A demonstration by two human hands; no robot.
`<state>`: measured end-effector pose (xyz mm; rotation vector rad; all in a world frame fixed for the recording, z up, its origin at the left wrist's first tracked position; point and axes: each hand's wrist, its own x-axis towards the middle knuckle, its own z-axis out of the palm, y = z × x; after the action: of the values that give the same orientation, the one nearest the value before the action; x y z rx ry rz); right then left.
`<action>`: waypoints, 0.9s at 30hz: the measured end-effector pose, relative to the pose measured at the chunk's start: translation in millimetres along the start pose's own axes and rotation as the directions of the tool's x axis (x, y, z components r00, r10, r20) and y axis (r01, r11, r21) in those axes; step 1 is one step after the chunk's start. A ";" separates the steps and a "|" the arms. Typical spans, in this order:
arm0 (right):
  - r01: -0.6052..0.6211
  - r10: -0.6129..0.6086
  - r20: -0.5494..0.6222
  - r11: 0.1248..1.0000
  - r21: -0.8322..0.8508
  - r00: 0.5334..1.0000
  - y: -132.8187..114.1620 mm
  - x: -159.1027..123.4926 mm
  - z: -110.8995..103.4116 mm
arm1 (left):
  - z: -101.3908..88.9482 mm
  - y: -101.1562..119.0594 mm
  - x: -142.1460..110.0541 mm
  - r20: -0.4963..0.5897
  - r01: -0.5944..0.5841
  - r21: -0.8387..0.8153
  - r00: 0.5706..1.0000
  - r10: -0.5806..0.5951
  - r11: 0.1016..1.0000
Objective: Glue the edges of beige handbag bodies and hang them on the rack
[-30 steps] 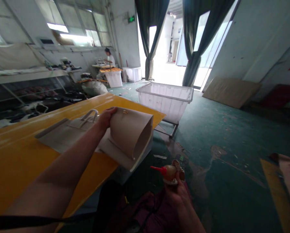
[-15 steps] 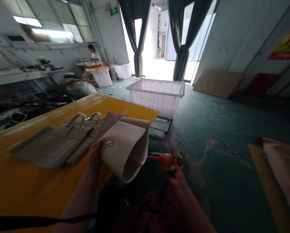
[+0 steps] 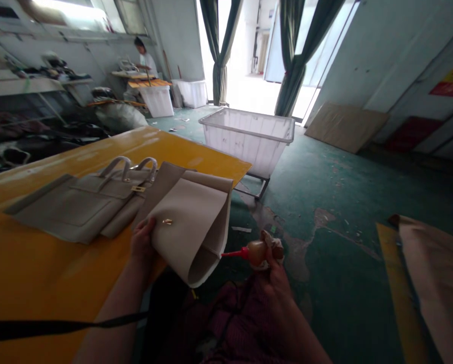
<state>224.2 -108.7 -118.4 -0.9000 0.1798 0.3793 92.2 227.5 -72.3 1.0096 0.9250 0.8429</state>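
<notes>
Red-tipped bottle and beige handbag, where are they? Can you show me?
Red-tipped bottle [image 3: 255, 253]: head view, on its amber body.
Beige handbag [image 3: 70, 207]: head view, on its front panel.

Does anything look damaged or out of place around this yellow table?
Yes, the green floor coating beside the yellow table is worn away in patches, exposing cracked bare floor, and a pale scrap lies there, so it looks damaged and littered.
</notes>
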 end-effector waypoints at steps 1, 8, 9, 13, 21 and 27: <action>-0.012 0.012 0.002 1.000 0.025 1.000 1.2 -3.7 1.5 | 0.4 0.3 -0.1 0.001 0.002 -0.002 1.000 -0.002 1.000; 0.013 0.003 -0.098 0.987 0.160 0.995 11.6 5.1 13.9 | 8.8 5.6 -4.1 0.006 0.028 -0.043 1.000 -0.028 0.999; 0.037 -0.020 -0.103 0.986 0.162 0.995 11.1 9.4 16.2 | 9.4 5.7 -4.4 0.001 0.026 -0.047 1.000 -0.026 0.999; 0.102 -0.089 -0.103 0.986 0.129 0.991 5.1 19.9 23.8 | 8.3 4.7 -3.1 0.022 0.020 -0.040 1.000 -0.019 0.999; 0.026 -0.017 -0.092 0.994 0.105 0.996 3.6 -7.0 4.7 | 7.3 3.3 0.3 0.002 -0.007 -0.018 1.000 0.007 1.000; 0.018 -0.013 -0.047 0.993 0.113 0.999 3.4 -10.5 2.4 | 3.5 0.1 2.7 0.045 -0.005 -0.020 0.999 0.006 1.000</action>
<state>213.2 -107.4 -116.2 -0.7979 0.2347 0.3307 96.4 228.8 -71.9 1.0098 0.8746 0.8294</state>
